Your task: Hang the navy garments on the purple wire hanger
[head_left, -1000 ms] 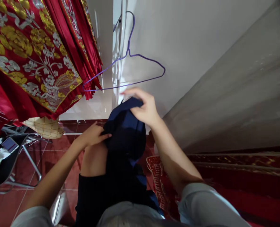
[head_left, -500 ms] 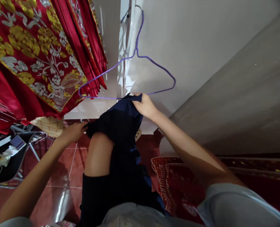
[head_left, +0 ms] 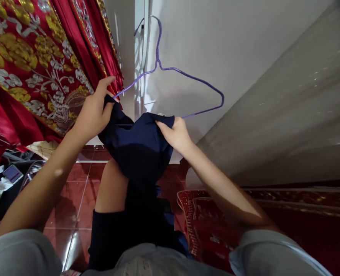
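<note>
I have one dark blue garment point(head_left: 141, 147) between my two hands, just off the middle of my view toward 9 o'clock. Its upper edge sags between my grips, running roughly from 9 to 3 o'clock, and the cloth hangs from there toward 6, where its lower part merges with the dark clothing on my lap.

I count one purple hanger point(head_left: 197, 78), up at 12 o'clock. Its long axis lies near 9 to 3, a little higher at the 3 o'clock end; its neck rises to 12 and the hook curls over toward 11. The 9 o'clock end is hidden behind cloth and hand, so I cannot tell whether the garment is over it.

My left hand point(head_left: 92, 111), at 10 o'clock, pinches one corner of the garment beside the hanger's arm, index finger stretched toward 2. My right hand point(head_left: 178, 134), near the centre, has the other side of the upper edge clamped narrowly between thumb and fingers, close under the bottom bar.

Red embroidered cloth point(head_left: 40, 50) hangs at 10 o'clock; one phone point(head_left: 13, 174) lies at 9.
</note>
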A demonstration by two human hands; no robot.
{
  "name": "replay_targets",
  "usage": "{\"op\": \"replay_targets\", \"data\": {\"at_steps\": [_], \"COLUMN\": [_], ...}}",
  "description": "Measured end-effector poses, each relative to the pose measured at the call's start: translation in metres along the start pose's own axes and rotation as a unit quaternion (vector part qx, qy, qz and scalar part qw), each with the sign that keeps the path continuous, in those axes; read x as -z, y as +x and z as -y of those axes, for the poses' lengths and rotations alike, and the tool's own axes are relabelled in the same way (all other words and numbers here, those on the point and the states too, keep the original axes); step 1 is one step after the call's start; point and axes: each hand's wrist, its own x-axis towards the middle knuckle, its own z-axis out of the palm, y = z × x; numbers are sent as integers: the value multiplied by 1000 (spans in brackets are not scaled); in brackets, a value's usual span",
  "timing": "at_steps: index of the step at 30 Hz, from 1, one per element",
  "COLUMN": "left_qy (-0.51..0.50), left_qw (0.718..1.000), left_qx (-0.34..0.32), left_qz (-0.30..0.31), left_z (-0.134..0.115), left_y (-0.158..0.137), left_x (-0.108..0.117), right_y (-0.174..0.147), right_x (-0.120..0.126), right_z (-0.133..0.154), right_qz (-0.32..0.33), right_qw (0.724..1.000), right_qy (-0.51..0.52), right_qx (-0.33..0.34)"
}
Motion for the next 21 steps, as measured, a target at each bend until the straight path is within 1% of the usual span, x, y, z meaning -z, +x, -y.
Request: {"op": "replay_targets", "data": {"at_steps": [2,3,4,5,6,7,8,9,11,13,15,18,20,21], "left_qy": [39,56,66,71,73,72,68,61,41,26,25,42,47,47], "left_qw": [999,997,996,996,996,996,997,997,998,998,997,997,997,996], "left_qx": [-24,-34,-41,-43,-42,-38,-32,-25,-12,0,8,23,38,45], "left_qz": [21,30,35,36,35,34,35,38,50,65,68,57,54,54], "left_z": [0,2,5,10,15,20,25,29,33,33,30,26,25,26], "left_y": [10,13,15,17,17,17,17,17,17,17,16,13,12,12], "left_x": [1,2,3,5,5,6,6,6,5,5,6,11,15,17], "right_y": [-2,-2,-1,0,1,3,6,9,13,15,12,3,-2,-3], "right_x": [-6,-5,-1,6,16,28,41,55,77,88,87,75,71,71], "right_z": [6,9,11,12,12,10,8,6,2,4,9,14,11,8], "right_qz": [17,30,32,16,-22,-77,-141,-195,-239,-255,-277,-318,-314,-293], "right_qw": [1000,1000,999,999,997,992,982,972,962,959,953,941,943,950], "right_qy": [-3,-4,-5,-7,-11,-20,-34,-52,-81,-97,-104,-86,-69,-66], "right_qx": [-4,3,20,46,75,101,119,121,103,78,64,76,89,87]}}
